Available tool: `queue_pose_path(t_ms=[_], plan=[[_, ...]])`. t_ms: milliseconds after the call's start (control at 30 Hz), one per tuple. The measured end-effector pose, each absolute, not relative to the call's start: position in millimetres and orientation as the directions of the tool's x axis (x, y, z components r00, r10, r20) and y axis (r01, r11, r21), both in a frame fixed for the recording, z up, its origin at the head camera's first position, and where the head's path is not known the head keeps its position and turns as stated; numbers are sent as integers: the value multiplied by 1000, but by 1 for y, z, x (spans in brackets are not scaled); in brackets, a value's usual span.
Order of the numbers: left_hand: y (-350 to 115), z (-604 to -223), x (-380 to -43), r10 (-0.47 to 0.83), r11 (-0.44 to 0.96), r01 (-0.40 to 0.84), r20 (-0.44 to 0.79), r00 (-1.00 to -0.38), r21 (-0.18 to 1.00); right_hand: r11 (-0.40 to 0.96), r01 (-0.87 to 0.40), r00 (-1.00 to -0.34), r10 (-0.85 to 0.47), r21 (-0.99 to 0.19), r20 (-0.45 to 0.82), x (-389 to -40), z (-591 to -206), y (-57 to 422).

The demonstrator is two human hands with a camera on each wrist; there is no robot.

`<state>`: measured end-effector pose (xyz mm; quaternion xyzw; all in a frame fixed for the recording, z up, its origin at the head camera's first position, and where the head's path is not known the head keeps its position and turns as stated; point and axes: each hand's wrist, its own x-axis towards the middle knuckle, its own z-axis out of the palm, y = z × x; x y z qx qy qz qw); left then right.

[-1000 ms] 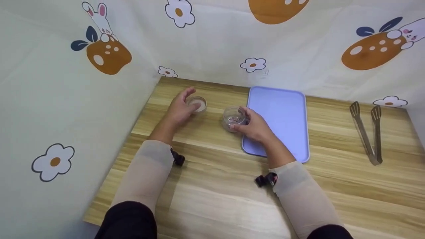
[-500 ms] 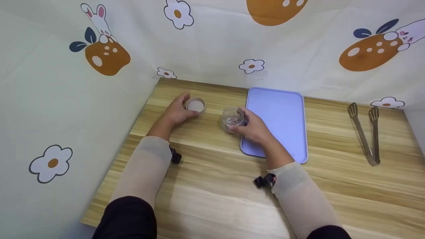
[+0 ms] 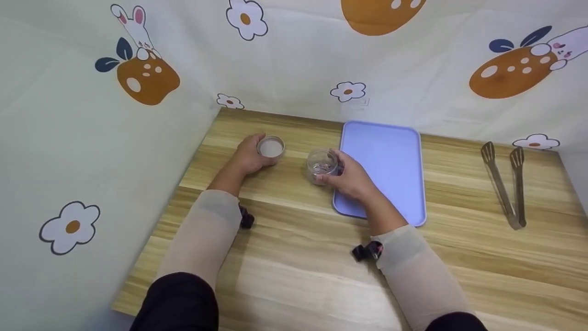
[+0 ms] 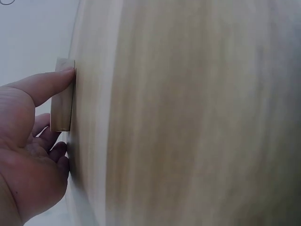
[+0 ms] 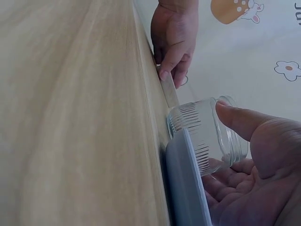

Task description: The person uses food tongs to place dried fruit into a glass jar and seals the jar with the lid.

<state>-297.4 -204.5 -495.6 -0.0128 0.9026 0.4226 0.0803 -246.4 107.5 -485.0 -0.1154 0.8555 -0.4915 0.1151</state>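
A round tan jar lid [image 3: 271,147] lies on the table with its pale inner face up. My left hand [image 3: 250,156] holds it from the left, thumb at its near edge and fingers at the far side. The left wrist view shows the thumb against the side of the lid [image 4: 62,101]. To the right stands a clear glass jar [image 3: 321,161], uncovered, upright beside the tray. My right hand [image 3: 351,174] grips it, thumb on the near side and fingers behind. Ribbed glass shows low on the jar [image 5: 200,127] in the right wrist view. Whether it contains anything is unclear.
A lilac tray [image 3: 390,161] lies just right of the jar, partly under my right hand and forearm. Farther right, metal tongs [image 3: 507,188] lie spread on the wooden table [image 3: 294,257]. A printed curtain [image 3: 294,69] borders the table at the back and left.
My left hand has come down from over the lid to its left side, and its raised fingers have closed in around the edge. My right hand and the jar stay put.
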Motion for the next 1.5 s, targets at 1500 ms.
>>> queue_pose_path(t_ms=[1500], plan=[[-176,-456,-276,250,133,-6,-40,-967,991,365,-173,-962,-260,-915,78,-234,-471,93]])
